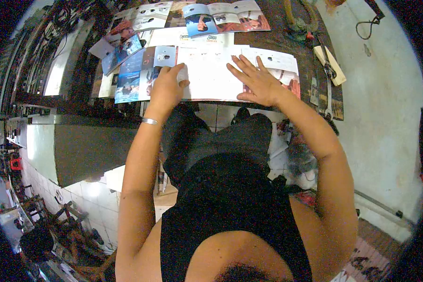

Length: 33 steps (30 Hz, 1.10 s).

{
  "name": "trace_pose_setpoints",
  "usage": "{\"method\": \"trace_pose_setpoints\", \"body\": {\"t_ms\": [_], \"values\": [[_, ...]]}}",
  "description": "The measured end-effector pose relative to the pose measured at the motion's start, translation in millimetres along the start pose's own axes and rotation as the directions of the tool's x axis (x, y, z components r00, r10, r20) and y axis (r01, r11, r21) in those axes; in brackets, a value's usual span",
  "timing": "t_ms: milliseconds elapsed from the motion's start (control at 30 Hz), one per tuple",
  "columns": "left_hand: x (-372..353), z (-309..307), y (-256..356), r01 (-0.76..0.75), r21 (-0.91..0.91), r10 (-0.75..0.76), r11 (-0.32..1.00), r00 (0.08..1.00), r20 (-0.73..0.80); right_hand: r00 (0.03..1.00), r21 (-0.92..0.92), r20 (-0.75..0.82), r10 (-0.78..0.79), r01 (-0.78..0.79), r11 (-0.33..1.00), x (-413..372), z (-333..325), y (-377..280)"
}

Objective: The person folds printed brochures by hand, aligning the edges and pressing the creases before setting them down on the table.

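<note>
My right hand (259,83) lies flat on the printed sheet (209,75). Its fingers (242,66) are spread as wide as they go and close on nothing. Only the palm and the pads press down. I judge that this flat weight pins the paper to the counter (305,47) so it cannot slide or spring up along its creases.

My left hand (167,89) works differently. Its fingers (174,70) are curled in tight with the thumb drawn against them, and they seem to nip a white edge or flap of the same sheet. I cannot see exactly how much paper sits inside that pinch. A bracelet (149,121) rides on that wrist.

The sheet spans the gap between my two sets of fingers and runs on past both. Its coloured panels lie outside my left fingers, and more lie under and beyond my right. Its near edge lines up with the counter's edge, close to my body, and I think that makes it easy to hold square.

More loose prints (197,19) are fanned out beyond my fingertips, away from me. Pliers (328,75) and a wooden block (332,63) lie well off to the outside of my right fingers, untouched.
</note>
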State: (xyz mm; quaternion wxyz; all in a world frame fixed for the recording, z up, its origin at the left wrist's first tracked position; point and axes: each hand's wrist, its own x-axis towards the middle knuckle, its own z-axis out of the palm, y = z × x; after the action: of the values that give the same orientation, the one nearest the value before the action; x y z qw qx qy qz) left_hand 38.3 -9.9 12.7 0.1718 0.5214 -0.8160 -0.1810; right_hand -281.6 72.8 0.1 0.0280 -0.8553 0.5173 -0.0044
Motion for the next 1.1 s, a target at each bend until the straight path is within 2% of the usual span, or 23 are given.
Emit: {"method": "trace_pose_setpoints", "body": {"t_ms": [100,200,300,400,600,733,800,900,1000,1033,1100], "values": [[-6,-4,16,-0.019,0.055,0.021,0.998,0.999,-0.043,1.000,0.016,0.011,0.008,-0.008,1.000,0,-5,-2],[-4,-3,15,-0.183,0.178,0.194,0.967,0.980,-0.049,1.000,0.007,0.012,0.013,-0.013,1.000,-1,-5,-3],[-1,7,7,-0.343,0.281,0.349,0.896,0.937,0.031,1.000,-0.003,0.007,0.013,-0.013,1.000,-2,-3,-3],[-1,13,1,-0.419,0.252,0.423,0.872,0.905,0.040,1.000,0.001,0.000,0.006,-0.006,1.000,0,0,0],[0,12,34,-0.268,0.107,0.265,0.958,0.964,0.040,0.999,-0.015,0.021,0.026,-0.026,1.000,-1,-4,-5],[3,13,47,-0.230,0.211,0.215,0.950,0.972,0.094,0.999,-0.025,0.038,0.030,-0.029,0.999,-1,-8,-5],[4,12,52,-0.209,0.254,0.185,0.944,0.976,0.115,1.000,0.006,-0.011,0.005,-0.004,1.000,-2,-1,-2],[7,20,53,-0.417,0.130,0.414,0.899,0.909,0.053,0.999,0.027,-0.041,-0.010,0.011,1.000,-2,4,1],[12,35,44,-0.706,0.048,0.698,0.706,0.706,0.118,1.000,0.008,-0.027,0.009,-0.008,1.000,-3,1,-2],[11,37,43,-0.694,-0.034,0.689,0.719,0.705,0.167,1.000,-0.004,-0.022,0.018,-0.018,1.000,-3,-2,-4],[9,36,44,-0.692,-0.009,0.681,0.722,0.708,0.186,0.995,-0.026,0.023,0.094,-0.094,0.995,-3,-12,-12]]}}
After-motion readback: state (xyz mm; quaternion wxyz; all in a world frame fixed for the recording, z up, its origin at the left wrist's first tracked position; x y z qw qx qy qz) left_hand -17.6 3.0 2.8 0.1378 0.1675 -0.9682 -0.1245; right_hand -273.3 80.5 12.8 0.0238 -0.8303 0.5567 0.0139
